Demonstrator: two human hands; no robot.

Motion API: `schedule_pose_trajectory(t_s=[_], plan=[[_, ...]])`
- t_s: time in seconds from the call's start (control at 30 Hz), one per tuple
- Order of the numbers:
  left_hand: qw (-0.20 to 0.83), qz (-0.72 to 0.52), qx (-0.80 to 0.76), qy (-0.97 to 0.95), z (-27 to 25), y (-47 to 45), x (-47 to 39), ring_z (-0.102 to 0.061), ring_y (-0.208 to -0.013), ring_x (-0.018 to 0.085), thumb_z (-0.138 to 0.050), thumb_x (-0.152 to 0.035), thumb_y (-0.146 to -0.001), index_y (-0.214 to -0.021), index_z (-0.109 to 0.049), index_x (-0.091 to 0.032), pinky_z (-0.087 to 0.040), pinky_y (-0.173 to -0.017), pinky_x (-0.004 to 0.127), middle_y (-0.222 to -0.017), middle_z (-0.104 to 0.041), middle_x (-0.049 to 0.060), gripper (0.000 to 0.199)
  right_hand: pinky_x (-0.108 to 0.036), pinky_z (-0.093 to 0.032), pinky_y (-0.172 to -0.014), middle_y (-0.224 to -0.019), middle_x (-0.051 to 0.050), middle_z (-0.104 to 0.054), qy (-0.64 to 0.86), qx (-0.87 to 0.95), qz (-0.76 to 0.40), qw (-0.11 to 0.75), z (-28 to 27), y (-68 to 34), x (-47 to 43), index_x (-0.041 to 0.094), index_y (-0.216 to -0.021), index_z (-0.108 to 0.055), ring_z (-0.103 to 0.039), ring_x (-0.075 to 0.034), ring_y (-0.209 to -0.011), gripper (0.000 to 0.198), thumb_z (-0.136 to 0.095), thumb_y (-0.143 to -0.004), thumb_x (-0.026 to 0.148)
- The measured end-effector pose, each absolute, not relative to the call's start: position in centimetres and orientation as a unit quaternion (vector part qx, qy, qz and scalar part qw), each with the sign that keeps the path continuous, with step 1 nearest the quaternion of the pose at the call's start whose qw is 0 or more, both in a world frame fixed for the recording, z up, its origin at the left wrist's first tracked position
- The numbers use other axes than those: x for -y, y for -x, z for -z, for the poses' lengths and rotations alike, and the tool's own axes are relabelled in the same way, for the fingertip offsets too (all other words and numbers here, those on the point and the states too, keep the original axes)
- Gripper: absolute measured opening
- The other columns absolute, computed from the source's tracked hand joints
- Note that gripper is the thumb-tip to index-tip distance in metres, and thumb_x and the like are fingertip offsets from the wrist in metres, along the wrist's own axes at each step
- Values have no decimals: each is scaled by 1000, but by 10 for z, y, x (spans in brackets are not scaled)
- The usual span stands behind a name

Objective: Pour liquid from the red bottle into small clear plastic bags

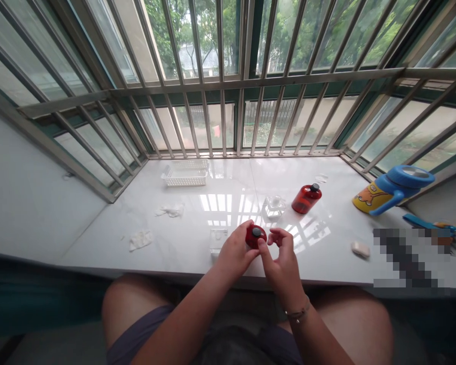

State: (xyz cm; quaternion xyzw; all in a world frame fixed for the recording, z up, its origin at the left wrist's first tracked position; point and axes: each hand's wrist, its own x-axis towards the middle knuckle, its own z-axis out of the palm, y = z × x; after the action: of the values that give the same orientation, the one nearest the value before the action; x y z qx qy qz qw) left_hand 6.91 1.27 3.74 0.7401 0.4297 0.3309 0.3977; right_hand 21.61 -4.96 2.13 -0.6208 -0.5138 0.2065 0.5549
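Observation:
My left hand (233, 251) is closed around a small red bottle (253, 242) with a black cap, held just above the table near its front edge. My right hand (283, 256) is at the bottle's right side, its thumb against or very near the bottle. The other fingers of that hand are bent and stand apart from the bottle. Beside my left hand sits a clear glass container (218, 242), partly hidden by the hand. A second clear container (275, 207) stands beyond my hands, next to another red bottle (306, 199) with a black cap.
A white plastic basket (186, 175) lies at the back left. Crumpled tissues (140, 241) are on the left. To the right are a blue and yellow cup (387, 191), a whitish block (360, 249) and a blue object (421, 223). Metal window bars (224, 126) rise behind the white table (175, 253).

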Motion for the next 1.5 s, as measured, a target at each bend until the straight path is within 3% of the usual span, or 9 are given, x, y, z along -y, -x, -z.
schedule_pose_trajectory(t_s=[0.2, 0.33, 0.47, 0.63, 0.8, 1.03, 1.27, 1.4, 1.5], plan=[[384, -326, -437, -745, -28, -71, -15, -63, -143, 35, -80, -18, -84, -155, -50, -27, -51, -122, 56, -155, -64, 13, 77, -62, -49, -119, -156, -18, -54, 589, 560, -200, 546, -23, -210, 43, 25, -156, -41, -57, -34, -143, 65, -68, -101, 49], [371, -318, -408, -771, -30, -65, -12, -62, -145, 35, -75, -12, -85, -164, -41, -28, -53, -120, 56, -162, -58, 15, 87, -55, -57, -111, -143, -15, -65, 579, 575, -226, 533, -15, -210, 28, 25, -148, -52, -66, -31, -130, 51, -66, -104, 46], [361, -281, -363, -812, -48, -33, -6, -50, -156, 38, -82, -26, -87, -173, -28, -30, -49, -126, 56, -175, -42, 15, 102, -54, -58, -107, -135, -13, -68, 568, 610, -177, 524, -2, -217, 19, 26, -140, -60, -68, -30, -123, 42, -66, -103, 45], [222, -362, -476, -770, -57, 52, -44, -63, -142, 33, -59, -31, -104, -154, -58, -25, -48, -125, 54, -154, -65, 13, 51, -54, -58, -101, -126, -11, -70, 559, 626, -110, 533, 2, -236, 26, 27, -131, -65, -67, -31, -117, 35, -71, -100, 42], [60, -232, -633, -736, -34, 139, -118, -61, -139, 35, -44, -16, -98, -140, -65, -12, -44, -125, 54, -144, -68, 20, 47, -54, -56, -100, -120, -9, -71, 607, 577, -58, 543, 4, -270, 32, 26, -124, -68, -67, -31, -112, 36, -74, -96, 50], [79, -176, -645, -740, -9, 169, -158, -55, -141, 36, -51, -8, -89, -134, -70, -16, -44, -120, 53, -150, -66, 18, 50, -51, -55, -99, -121, -10, -70, 692, 458, 10, 557, 18, -327, 29, 22, -127, -69, -68, -30, -105, 54, -77, -89, 60], [107, -204, -653, -721, -14, 172, -171, -55, -137, 38, -65, -23, -88, -111, -76, -20, -45, -118, 52, -138, -71, 17, 25, -51, -54, -100, -120, -11, -70, 696, 453, 43, 555, 22, -342, 23, 22, -127, -70, -68, -30, -106, 54, -77, -90, 60], [136, -253, -646, -707, -25, 160, -157, -63, -129, 35, -64, -42, -95, -121, -71, -17, -52, -111, 49, -137, -72, 17, 36, -52, -54, -103, -120, -11, -69, 695, 450, 55, 558, 22, -338, 22, 21, -127, -70, -67, -31, -107, 53, -76, -90, 59], [257, -370, -595, -666, -32, 130, -124, -68, -126, 31, -62, -56, -100, -136, -65, -18, -57, -104, 44, -143, -70, 16, 53, -52, -53, -105, -119, -11, -69, 693, 446, 61, 564, 22, -336, 20, 21, -126, -70, -66, -31, -110, 52, -77, -91, 58]])
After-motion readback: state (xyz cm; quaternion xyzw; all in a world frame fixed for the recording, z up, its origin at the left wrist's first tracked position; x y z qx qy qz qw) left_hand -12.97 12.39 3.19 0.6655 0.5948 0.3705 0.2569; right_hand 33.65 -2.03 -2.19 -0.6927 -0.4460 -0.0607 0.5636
